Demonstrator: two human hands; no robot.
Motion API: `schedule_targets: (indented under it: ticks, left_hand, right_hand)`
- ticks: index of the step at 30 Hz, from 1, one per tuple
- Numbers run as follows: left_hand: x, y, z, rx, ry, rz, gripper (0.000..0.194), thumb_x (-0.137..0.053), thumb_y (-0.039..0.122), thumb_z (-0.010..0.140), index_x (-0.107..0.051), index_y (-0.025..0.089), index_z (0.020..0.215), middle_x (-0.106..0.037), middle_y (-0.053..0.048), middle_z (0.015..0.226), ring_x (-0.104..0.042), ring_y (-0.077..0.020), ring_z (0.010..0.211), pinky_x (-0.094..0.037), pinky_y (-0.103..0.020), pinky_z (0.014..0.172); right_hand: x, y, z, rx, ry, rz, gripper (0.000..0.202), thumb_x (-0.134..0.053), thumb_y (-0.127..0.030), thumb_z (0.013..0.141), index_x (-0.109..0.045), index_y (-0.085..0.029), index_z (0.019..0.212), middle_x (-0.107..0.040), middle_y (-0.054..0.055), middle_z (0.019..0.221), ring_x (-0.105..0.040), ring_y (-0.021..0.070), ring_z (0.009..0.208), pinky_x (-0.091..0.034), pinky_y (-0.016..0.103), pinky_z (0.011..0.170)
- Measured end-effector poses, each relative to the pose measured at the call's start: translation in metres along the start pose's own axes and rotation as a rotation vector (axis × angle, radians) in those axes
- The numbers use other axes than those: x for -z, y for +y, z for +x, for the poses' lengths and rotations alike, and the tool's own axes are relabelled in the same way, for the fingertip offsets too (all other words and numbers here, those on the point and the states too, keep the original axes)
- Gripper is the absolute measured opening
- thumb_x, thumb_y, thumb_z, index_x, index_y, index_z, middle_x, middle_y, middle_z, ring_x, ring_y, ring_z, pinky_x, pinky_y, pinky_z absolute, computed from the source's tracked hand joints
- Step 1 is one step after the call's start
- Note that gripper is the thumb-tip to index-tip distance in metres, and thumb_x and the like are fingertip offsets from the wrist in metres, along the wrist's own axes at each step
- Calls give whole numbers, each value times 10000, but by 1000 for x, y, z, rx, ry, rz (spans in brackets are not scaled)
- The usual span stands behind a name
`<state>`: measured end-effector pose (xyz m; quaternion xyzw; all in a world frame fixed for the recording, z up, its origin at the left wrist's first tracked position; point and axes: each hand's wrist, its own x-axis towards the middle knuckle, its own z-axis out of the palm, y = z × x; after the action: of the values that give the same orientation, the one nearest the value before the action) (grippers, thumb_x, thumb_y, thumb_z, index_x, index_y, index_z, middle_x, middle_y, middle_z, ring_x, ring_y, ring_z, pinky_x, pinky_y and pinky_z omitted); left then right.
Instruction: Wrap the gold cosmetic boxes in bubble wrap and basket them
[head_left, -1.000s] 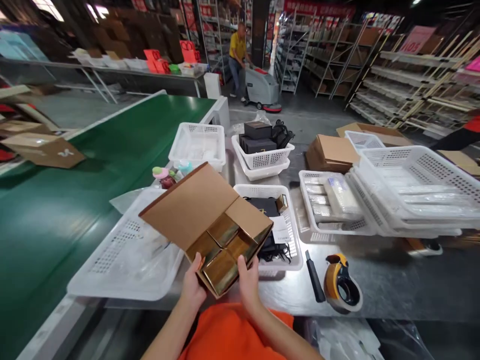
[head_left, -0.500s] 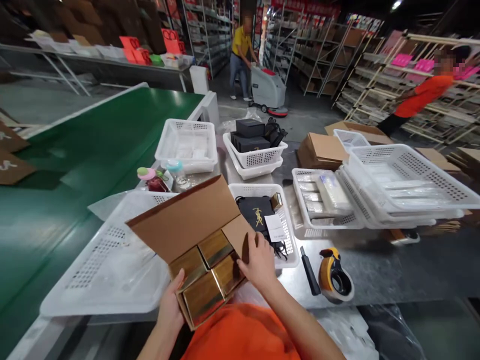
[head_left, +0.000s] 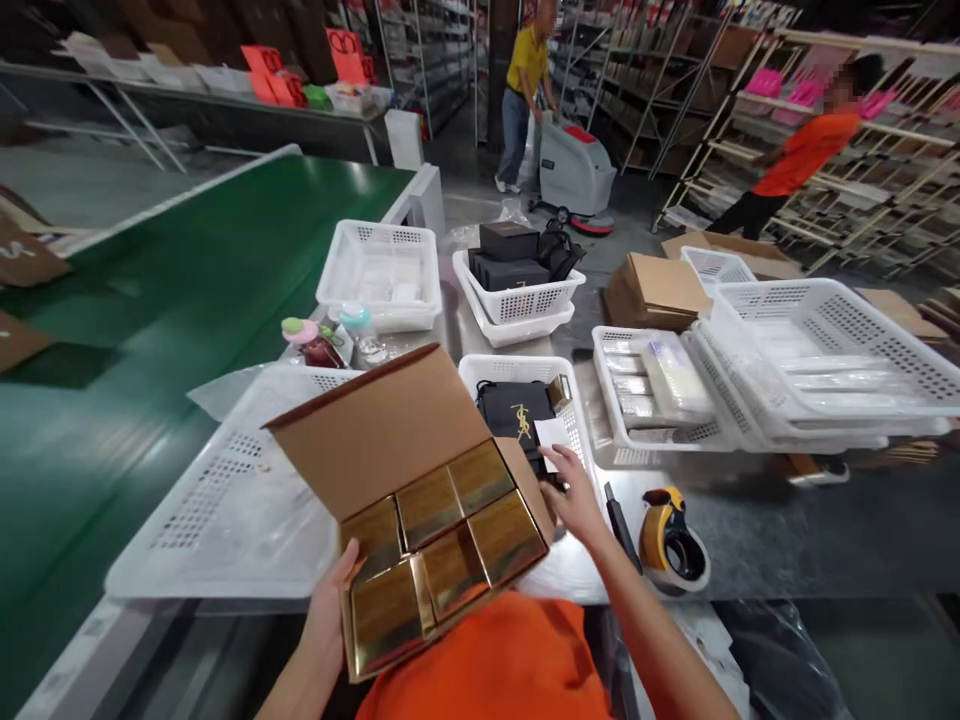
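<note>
My left hand (head_left: 328,605) grips the left side of an open cardboard box (head_left: 390,430), thumb over the edge. Several shiny gold boxes (head_left: 442,570) are packed inside in two rows, and the box's lid stands raised at the back. My right hand (head_left: 576,497) is just beyond the box's right flap (head_left: 523,480), fingers apart; I cannot tell whether they touch the flap. Those fingers overlap a white basket (head_left: 480,362) holding a black bag with a gold logo (head_left: 514,410), a white paper slip (head_left: 552,434) and a small gold box (head_left: 559,390).
Right of my hand lie a black-handled cutter (head_left: 621,528) and a tape dispenser (head_left: 671,540). White baskets (head_left: 832,430) stand at the right, and a large one (head_left: 217,585) at the left beside a green conveyor (head_left: 187,290). A person (head_left: 525,90) pushes a floor-cleaning machine; another person (head_left: 802,155) is at the racks.
My right hand has moved right, off the gold boxes and the flap's inner side. The flap now leans outward, uncovering more gold boxes. My left hand keeps its hold.
</note>
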<state>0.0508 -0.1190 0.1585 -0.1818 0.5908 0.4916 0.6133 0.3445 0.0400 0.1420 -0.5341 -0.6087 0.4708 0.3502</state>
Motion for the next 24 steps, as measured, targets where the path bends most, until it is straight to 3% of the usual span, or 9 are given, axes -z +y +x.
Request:
schedule_targets:
  ticks: [2, 4, 6, 9, 11, 14, 19, 22, 24]
  left_hand:
    - [1, -1, 0, 20, -21, 3, 345, -497, 357, 931, -682, 81, 1025, -761, -168, 749, -754, -359, 787, -614, -519, 741]
    - [2, -2, 0, 11, -20, 8, 305, -515, 344, 924, -689, 97, 967, -761, -157, 743, -756, -348, 771, -618, -501, 736]
    - [2, -2, -2, 1, -13, 20, 274, -533, 317, 915, -695, 104, 973, -762, -142, 737, -757, -335, 765, -621, -483, 738]
    - [2, -1, -6, 8, 26, 54, 266, -542, 293, 909, -696, 103, 1013, -761, -132, 721, -758, -333, 767, -623, -480, 744]
    - [1, 2, -10, 10, 69, 77, 266, -541, 275, 905, -690, 109, 1050, -757, -120, 701, -758, -336, 766, -624, -486, 744]
    - [2, 8, -15, 24, 108, 94, 324, -541, 254, 891, -665, 122, 1160, -758, -106, 695, -758, -343, 780, -623, -498, 746]
    - [6, 10, -22, 38, 156, 89, 492, -552, 346, 872, -601, 130, 1311, -780, -126, 789, -753, -371, 816, -615, -538, 746]
    - [10, 4, -23, 62, 201, 33, 456, -515, 352, 889, -621, 163, 1290, -782, -95, 774, -757, -351, 801, -619, -526, 755]
    - [17, 2, -21, 71, 206, -4, 418, -506, 336, 898, -641, 163, 1255, -773, -79, 722, -758, -343, 807, -625, -508, 761]
  right_hand:
    - [-7, 0, -7, 87, -99, 56, 344, -604, -297, 750, -766, -275, 1052, -679, 71, 1231, -575, 263, 1186, -440, 456, 1040]
    - [-14, -1, -14, -17, -233, 199, 330, -537, -363, 844, -763, -264, 1064, -714, 74, 1162, -622, 249, 1116, -456, 461, 1028]
    - [-21, -3, -23, -189, -302, 343, 418, -533, -492, 887, -714, -250, 1177, -689, 79, 1245, -614, 253, 1164, -445, 466, 1055]
    - [-37, -2, -38, -339, -333, 482, 766, -707, -640, 757, -537, -274, 1407, -490, 61, 1508, -441, 261, 1389, -303, 452, 1182]
    - [-48, -1, -48, -400, -326, 575, 953, -775, -673, 665, -443, -298, 1476, -402, 51, 1569, -386, 257, 1433, -266, 445, 1202]
    - [-61, 0, -59, -433, -295, 679, 979, -771, -688, 660, -423, -301, 1490, -415, 61, 1559, -435, 257, 1404, -316, 453, 1176]
    - [-70, 6, -63, -355, -316, 614, 786, -709, -650, 761, -507, -297, 1433, -503, 60, 1497, -503, 236, 1349, -405, 436, 1107]
    - [-71, 15, -45, -290, -366, 442, 653, -523, -648, 898, -529, -247, 1414, -556, 78, 1449, -528, 206, 1319, -428, 403, 1086]
    - [-67, 22, -24, -270, -291, 207, 584, -387, -583, 977, -535, -210, 1402, -563, 93, 1439, -521, 194, 1321, -412, 385, 1102]
